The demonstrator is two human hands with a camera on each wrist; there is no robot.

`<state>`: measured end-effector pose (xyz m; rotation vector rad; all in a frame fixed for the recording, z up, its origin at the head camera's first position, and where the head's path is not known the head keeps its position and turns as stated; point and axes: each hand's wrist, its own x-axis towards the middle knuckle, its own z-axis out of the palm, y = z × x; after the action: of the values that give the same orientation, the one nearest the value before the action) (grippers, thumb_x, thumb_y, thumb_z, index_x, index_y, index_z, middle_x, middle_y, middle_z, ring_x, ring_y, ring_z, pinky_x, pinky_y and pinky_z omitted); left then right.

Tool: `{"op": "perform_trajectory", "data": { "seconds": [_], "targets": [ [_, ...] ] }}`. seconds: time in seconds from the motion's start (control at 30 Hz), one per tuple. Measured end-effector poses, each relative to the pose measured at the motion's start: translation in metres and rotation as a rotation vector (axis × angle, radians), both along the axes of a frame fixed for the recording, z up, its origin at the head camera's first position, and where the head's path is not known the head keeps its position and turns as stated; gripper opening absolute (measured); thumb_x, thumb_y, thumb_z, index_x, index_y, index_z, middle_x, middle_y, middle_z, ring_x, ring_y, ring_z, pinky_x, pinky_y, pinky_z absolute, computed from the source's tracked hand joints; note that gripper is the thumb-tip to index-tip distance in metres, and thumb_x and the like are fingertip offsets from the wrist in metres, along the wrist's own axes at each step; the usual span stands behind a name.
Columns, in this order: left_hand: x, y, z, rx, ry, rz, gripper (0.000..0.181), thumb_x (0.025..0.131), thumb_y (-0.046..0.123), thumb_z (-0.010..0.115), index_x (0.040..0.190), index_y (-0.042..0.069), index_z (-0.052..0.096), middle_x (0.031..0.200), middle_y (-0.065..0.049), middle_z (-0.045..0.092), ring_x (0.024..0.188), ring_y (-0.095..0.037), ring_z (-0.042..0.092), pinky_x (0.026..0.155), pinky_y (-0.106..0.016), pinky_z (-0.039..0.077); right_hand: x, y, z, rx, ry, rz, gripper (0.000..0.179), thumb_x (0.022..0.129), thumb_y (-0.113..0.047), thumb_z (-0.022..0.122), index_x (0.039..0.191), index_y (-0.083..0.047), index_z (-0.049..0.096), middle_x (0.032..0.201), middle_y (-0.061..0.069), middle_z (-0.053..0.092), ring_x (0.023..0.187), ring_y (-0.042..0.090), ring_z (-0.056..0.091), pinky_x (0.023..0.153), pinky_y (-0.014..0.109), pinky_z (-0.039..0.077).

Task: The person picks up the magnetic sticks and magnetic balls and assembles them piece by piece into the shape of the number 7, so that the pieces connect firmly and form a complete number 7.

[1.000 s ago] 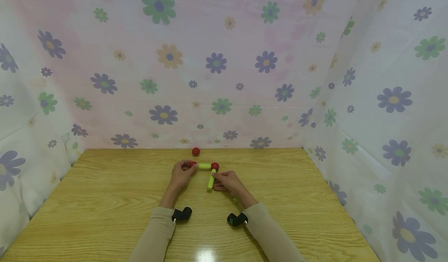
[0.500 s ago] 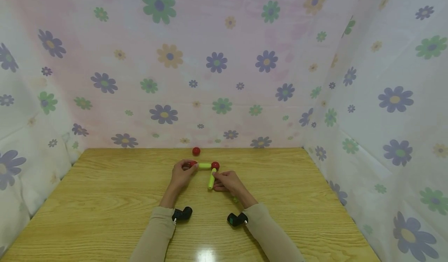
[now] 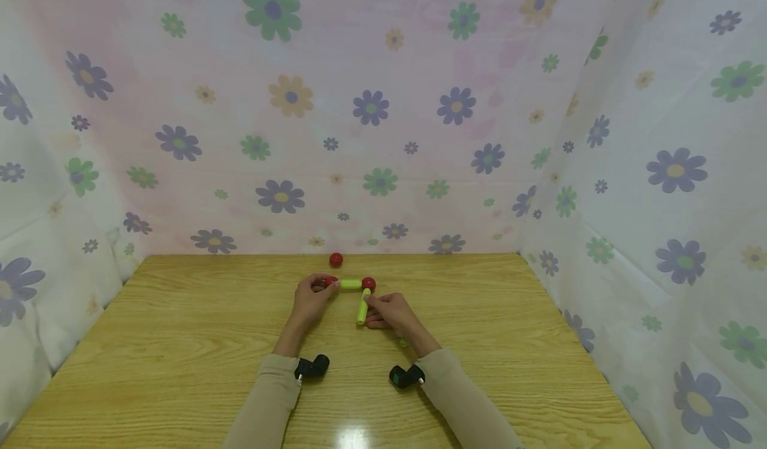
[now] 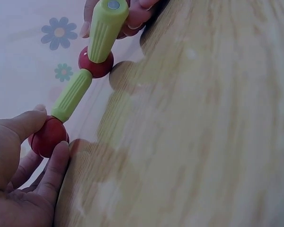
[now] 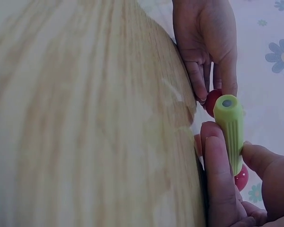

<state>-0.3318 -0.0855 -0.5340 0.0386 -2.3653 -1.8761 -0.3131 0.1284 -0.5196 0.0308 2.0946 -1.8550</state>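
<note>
In the head view my left hand point(image 3: 311, 298) pinches a red ball point(image 3: 331, 281) between thumb and fingers. A yellow-green magnetic rod point(image 3: 350, 284) runs from that ball to a second red ball point(image 3: 368, 283). From there another yellow-green rod point(image 3: 363, 308) points towards the front, and my right hand point(image 3: 392, 312) holds it between thumb and fingers. The right wrist view shows a grey metal disc point(image 5: 226, 103) in this rod's free end. Seen from the left wrist, the ball, rod, ball and rod join in a bent chain, with the left thumb on the nearer ball point(image 4: 48, 137).
A loose red ball point(image 3: 336, 260) lies near the table's back edge, behind the chain. Part of another yellow-green piece point(image 3: 404, 342) shows beneath the right wrist. The wooden table point(image 3: 180, 342) is enclosed by flower-patterned cloth point(image 3: 371, 189) at the back and sides.
</note>
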Motion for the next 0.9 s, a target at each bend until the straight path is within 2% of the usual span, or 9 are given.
{"op": "perform_trajectory", "data": {
  "seconds": [0.37, 0.63, 0.9],
  "targets": [
    [-0.001, 0.001, 0.0, -0.001, -0.017, 0.008, 0.032, 0.096, 0.018, 0.076, 0.121, -0.001, 0.069, 0.112, -0.018, 0.067, 0.1, -0.025, 0.062, 0.082, -0.029, 0.048, -0.002, 0.008, 0.001, -0.004, -0.028, 0.065, 0.04, 0.109, -0.024, 0.052, 0.115, 0.014, 0.067, 0.083, 0.009, 0.073, 0.066, 0.01, 0.071, 0.065, 0.024, 0.06],
    [0.0, 0.0, -0.001, 0.002, -0.014, 0.017, 0.031, 0.096, 0.019, 0.076, 0.12, 0.0, 0.07, 0.111, -0.017, 0.068, 0.098, -0.024, 0.062, 0.082, -0.028, 0.048, 0.0, 0.015, 0.007, 0.007, -0.041, 0.132, 0.035, 0.108, -0.018, 0.052, 0.122, 0.012, 0.065, 0.092, 0.016, 0.077, 0.074, 0.014, 0.075, 0.069, 0.026, 0.061],
    [0.0, 0.0, 0.0, -0.008, -0.027, 0.015, 0.035, 0.097, 0.022, 0.075, 0.122, -0.001, 0.068, 0.111, -0.018, 0.067, 0.099, -0.025, 0.061, 0.081, -0.028, 0.048, 0.004, 0.021, 0.012, 0.056, 0.013, 0.19, 0.036, 0.108, -0.018, 0.053, 0.125, 0.011, 0.065, 0.098, 0.017, 0.077, 0.08, 0.015, 0.076, 0.074, 0.028, 0.062]
  ]
}}
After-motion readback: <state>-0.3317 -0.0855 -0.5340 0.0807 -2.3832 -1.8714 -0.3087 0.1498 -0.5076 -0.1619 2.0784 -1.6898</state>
